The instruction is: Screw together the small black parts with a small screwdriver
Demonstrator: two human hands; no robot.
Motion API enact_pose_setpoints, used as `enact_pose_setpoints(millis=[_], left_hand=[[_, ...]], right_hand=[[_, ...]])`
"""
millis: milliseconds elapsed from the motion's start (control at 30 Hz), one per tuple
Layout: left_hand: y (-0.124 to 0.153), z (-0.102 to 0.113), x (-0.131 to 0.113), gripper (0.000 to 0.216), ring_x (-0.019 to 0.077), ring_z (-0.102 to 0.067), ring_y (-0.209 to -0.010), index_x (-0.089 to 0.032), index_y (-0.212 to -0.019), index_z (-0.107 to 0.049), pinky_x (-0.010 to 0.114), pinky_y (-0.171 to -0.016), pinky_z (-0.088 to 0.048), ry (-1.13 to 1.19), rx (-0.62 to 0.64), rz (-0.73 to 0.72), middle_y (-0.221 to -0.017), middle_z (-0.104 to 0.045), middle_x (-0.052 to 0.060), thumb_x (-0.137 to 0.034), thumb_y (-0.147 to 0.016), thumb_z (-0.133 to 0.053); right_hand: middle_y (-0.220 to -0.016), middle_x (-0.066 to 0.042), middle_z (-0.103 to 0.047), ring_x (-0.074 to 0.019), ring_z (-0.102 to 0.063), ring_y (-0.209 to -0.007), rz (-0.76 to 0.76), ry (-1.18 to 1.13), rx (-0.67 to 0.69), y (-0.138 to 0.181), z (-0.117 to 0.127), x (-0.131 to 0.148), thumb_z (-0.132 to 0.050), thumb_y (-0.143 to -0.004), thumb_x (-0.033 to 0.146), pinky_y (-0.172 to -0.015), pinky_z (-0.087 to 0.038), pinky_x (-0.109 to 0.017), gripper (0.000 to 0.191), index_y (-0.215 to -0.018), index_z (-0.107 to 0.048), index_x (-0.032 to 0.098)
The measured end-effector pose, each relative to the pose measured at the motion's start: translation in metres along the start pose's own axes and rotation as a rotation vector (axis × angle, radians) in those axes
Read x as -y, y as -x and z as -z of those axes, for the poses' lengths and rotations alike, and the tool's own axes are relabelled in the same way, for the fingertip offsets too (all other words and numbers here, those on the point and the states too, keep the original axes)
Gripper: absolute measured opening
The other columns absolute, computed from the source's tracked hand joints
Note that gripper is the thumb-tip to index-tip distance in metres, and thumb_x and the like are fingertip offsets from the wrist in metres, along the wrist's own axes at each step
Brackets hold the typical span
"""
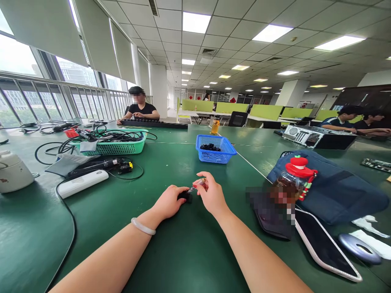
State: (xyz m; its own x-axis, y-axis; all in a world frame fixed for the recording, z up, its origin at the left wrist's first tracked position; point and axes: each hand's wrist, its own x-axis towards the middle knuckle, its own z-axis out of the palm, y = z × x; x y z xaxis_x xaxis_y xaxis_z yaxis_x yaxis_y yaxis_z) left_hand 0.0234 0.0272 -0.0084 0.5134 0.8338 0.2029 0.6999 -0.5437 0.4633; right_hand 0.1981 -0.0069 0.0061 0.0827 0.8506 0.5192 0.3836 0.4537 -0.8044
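Note:
My left hand (169, 201), with a pale bangle at the wrist, pinches a small black part (188, 198) against the green table. Most of that part is hidden under my thumb and fingers, so its exact kind cannot be made out. Between the fingertips of my right hand (212, 194) is a small slim screwdriver (192, 189), tilted down to the left. Its lower end meets the black part or lies just above it. Beyond both hands stands a blue plastic basket (217, 156) with small black pieces (210, 147) inside.
A green basket (128, 147) of cables stands at left, near a white power bank-like bar (84, 183). To the right lie a phone (326, 244), a dark pouch (270, 217), a red-lidded bottle (297, 171) and a blue bag (339, 187). A person (140, 108) sits across the table.

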Motion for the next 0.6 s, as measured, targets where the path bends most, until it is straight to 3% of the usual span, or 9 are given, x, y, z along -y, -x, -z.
enact_pose_setpoints(millis=[133,267,467,600], left_hand=[[-0.001,0.001,0.001,0.045,0.0241,-0.058,-0.108,-0.025,-0.127,-0.060,0.036,-0.098,-0.045,-0.009,0.011,0.015,-0.111,-0.067,0.007,-0.023,-0.082,-0.060],[-0.001,0.000,0.003,0.045,0.0246,-0.059,-0.108,-0.025,-0.128,-0.060,0.037,-0.098,-0.045,-0.020,0.022,0.004,-0.111,-0.068,0.007,-0.024,-0.083,-0.060],[-0.001,-0.003,0.006,0.048,0.0244,-0.058,-0.107,-0.024,-0.128,-0.059,0.037,-0.097,-0.045,-0.034,-0.001,-0.057,-0.111,-0.069,0.007,-0.018,-0.080,-0.061],[-0.001,-0.003,0.005,0.050,0.0235,-0.058,-0.105,-0.025,-0.129,-0.059,0.036,-0.096,-0.045,-0.021,0.003,-0.073,-0.109,-0.069,0.006,-0.015,-0.079,-0.061]], right_hand=[[-0.075,-0.001,-0.069,-0.0152,-0.061,-0.055,-0.031,-0.002,-0.081,-0.001,0.003,-0.001,-0.056,-0.084,0.031,-0.056,-0.051,-0.028,0.016,-0.097,-0.053,0.023],[-0.081,-0.003,-0.067,-0.0139,-0.058,-0.057,0.107,0.028,-0.181,0.002,0.008,0.003,-0.043,-0.093,0.029,-0.058,-0.050,-0.028,0.018,-0.108,-0.049,0.022],[-0.085,-0.003,-0.065,-0.0156,-0.061,-0.071,0.346,0.133,0.007,0.007,0.008,0.010,-0.037,-0.093,0.016,-0.066,-0.050,-0.028,0.024,-0.112,-0.048,0.023],[-0.088,-0.004,-0.065,-0.0158,-0.061,-0.076,0.372,0.168,0.117,0.006,0.006,0.012,-0.036,-0.090,0.011,-0.069,-0.050,-0.028,0.028,-0.110,-0.052,0.022]])
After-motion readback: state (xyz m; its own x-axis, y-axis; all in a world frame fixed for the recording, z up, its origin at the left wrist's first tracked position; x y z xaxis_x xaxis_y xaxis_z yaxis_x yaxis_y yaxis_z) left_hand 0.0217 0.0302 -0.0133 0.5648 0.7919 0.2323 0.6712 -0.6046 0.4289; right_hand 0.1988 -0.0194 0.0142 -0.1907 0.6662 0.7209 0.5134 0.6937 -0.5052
